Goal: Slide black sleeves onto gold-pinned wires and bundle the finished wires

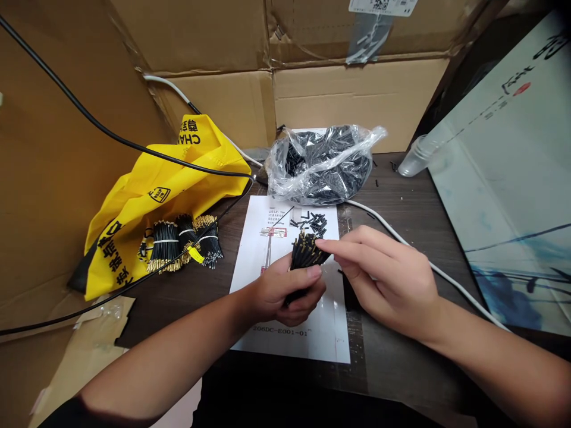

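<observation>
Left hand: the left hand (285, 291) sits over the middle of the sheet, its fingers (303, 297) curled shut around the bundle, with the thumb lying across it.

Right hand: the right hand (386, 282) sits just off the sheet's right edge, reaching over it. Its fingers (343, 252) are extended and slightly spread, and they hold nothing. The longest fingertip is at the bundle's pin ends, touching or just beside them; the view cannot settle which.

Bundle: the bundle (306, 252) of black wires with gold pins is above the sheet's centre, held at a tilt with the pins pointing up and away from the person.

Work in hand: 1 hand grips the wires while the other works at their pin ends.

Sheet: the sheet (254, 315) is white and printed with a diagram and a part code, and it lies flat on the table (401, 190).

Loose wires: a small scatter of loose wires (312, 224) lies on the sheet's far part.

Bag: a clear plastic bag (319, 166) packed with black wires lies just past the sheet's far edge.

Tied bundles: 3 tied bundles (185, 244) with gold ends lie left of the sheet, against a yellow sack (151, 202).

Cables: a white cable (428, 267) runs right of the sheet, and a black cable (134, 148) crosses above the sack.

Beyond: cardboard cartons (357, 101) stand past the bag, and a plastic bottle (414, 157) lies to the far right of the sheet.
</observation>
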`<state>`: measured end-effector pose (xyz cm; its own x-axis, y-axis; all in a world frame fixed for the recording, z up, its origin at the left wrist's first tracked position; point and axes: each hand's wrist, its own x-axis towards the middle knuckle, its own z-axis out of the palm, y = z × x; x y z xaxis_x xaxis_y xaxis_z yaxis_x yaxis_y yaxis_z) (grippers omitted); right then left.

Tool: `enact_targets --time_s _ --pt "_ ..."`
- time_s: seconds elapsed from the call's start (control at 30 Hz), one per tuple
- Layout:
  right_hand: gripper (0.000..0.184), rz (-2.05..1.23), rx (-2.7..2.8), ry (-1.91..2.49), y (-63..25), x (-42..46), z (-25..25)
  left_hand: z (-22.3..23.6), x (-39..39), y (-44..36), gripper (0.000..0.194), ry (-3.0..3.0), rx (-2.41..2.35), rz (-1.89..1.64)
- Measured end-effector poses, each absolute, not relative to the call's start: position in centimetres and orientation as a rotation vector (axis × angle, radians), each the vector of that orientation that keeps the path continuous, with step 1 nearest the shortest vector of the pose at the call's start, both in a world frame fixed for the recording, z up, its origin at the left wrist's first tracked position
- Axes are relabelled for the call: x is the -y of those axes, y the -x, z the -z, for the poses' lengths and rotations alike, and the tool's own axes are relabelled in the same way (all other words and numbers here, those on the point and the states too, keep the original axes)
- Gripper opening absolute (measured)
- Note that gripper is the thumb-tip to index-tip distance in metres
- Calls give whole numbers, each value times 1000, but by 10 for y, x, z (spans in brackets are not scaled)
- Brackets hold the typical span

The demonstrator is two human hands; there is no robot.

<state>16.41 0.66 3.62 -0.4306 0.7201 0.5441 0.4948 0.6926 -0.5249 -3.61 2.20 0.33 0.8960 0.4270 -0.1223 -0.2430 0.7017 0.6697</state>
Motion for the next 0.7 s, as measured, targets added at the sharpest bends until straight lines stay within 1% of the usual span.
enact_targets --time_s 0.07,0.17,0.37,0.5,0.7 --pt "36 -309 2128 938 -166 -8 -35 -2 -22 36 53 -773 -300 -397" --pt "34 -200 2151 949 -169 -9 -35 0 -23 36 50 -862 -368 -445" --pt "38 -42 2185 973 -172 -9 -28 1 -24 34 53 -935 -527 -522" --pt "40 -11 2208 967 -175 -8 -25 -1 -23 32 48 -857 -530 -621" --pt "40 -29 2222 962 -175 -7 -25 -2 -22 36 37 -742 -465 -619"
